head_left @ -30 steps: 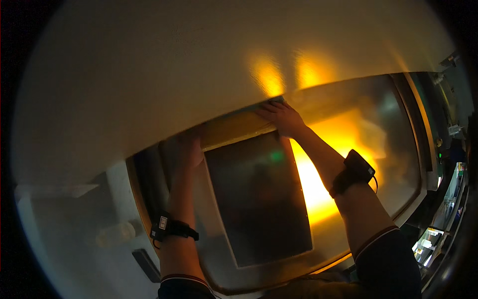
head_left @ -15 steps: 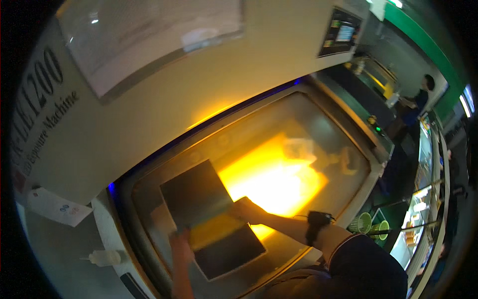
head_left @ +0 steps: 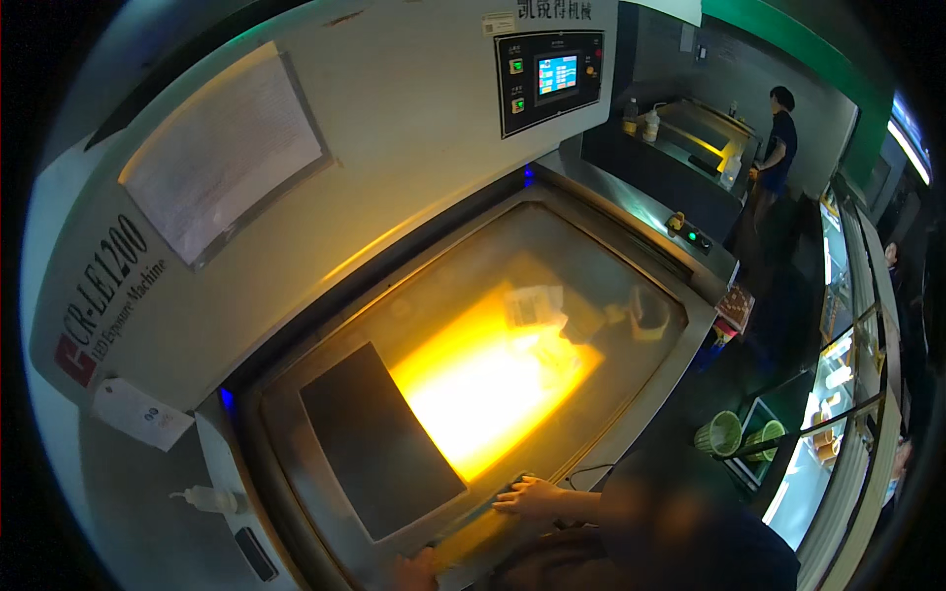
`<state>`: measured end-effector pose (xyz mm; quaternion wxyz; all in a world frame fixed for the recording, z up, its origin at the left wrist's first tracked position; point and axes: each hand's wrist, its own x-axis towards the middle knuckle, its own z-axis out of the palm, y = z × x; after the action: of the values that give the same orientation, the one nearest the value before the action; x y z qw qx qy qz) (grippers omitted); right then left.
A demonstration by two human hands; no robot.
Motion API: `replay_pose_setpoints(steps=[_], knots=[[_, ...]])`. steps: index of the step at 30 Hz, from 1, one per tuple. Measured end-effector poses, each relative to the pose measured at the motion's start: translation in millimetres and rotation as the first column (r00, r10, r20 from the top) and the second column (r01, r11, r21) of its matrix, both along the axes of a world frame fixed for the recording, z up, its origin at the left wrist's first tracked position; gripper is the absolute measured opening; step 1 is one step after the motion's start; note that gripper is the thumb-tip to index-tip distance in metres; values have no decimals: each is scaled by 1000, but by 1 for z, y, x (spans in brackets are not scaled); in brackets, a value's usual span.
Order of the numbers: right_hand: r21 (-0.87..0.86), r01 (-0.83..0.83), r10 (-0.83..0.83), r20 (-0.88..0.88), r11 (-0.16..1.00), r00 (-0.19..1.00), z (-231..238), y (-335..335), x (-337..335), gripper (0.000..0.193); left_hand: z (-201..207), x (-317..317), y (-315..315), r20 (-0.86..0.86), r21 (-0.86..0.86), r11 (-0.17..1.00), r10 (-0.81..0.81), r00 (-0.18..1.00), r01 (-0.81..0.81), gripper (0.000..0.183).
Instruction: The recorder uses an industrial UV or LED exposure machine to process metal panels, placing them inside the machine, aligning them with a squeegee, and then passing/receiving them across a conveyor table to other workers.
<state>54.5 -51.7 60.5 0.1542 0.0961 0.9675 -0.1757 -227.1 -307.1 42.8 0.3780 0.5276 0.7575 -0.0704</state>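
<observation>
A dark rectangular sheet (head_left: 379, 443) lies on the left part of the glass bed (head_left: 631, 360) of a large machine. Just off its near right edge, a yellowish strip (head_left: 480, 532) spans between my two hands. My right hand (head_left: 532, 498) is closed around the strip's right end, close to the near rim of the bed. At the strip's left end, low in the view, my left hand (head_left: 418, 569) is closed on it, blurred and partly dark. Bright yellow light (head_left: 493, 389) shines up through the glass to the right of the sheet.
The raised machine lid (head_left: 394, 128) stands behind the bed, with a control panel (head_left: 552, 81). A squeeze bottle (head_left: 207, 499) and a phone-like dark object (head_left: 255, 554) rest on the left ledge. Green baskets (head_left: 718, 433) stand at right. Another person (head_left: 777, 143) works far back.
Both hands and the yellowish strip have moved nearer to me, off the dark sheet, which now shows uncovered. My view has shifted, bringing more of the lid into sight.
</observation>
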Motion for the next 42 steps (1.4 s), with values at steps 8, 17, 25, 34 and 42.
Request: replay_pose_setpoints(steps=[8, 17, 25, 34, 42], knots=[[175, 162, -115, -253, 971, 961, -20, 31, 12, 56, 10, 3, 58, -199, 284, 946, -101, 975, 156, 61], [346, 63, -13, -147, 936, 989, -32, 282, -233, 67, 10, -215, 304, -309, 253, 967, 103, 945, -23, 75], [423, 256, -75, -398, 869, 914, -81, 438, -389, 69, -50, -369, 442, -328, 566, 825, 209, 921, 14, 75], [375, 295, -118, -427, 879, 896, -75, 375, -347, 65, -23, -317, 396, -475, 530, 844, 214, 853, 84, 80], [-80, 9, -11, -21, 997, 1000, -22, 130, -75, 65, 12, -82, 142, -72, 116, 993, -16, 997, 25, 60]])
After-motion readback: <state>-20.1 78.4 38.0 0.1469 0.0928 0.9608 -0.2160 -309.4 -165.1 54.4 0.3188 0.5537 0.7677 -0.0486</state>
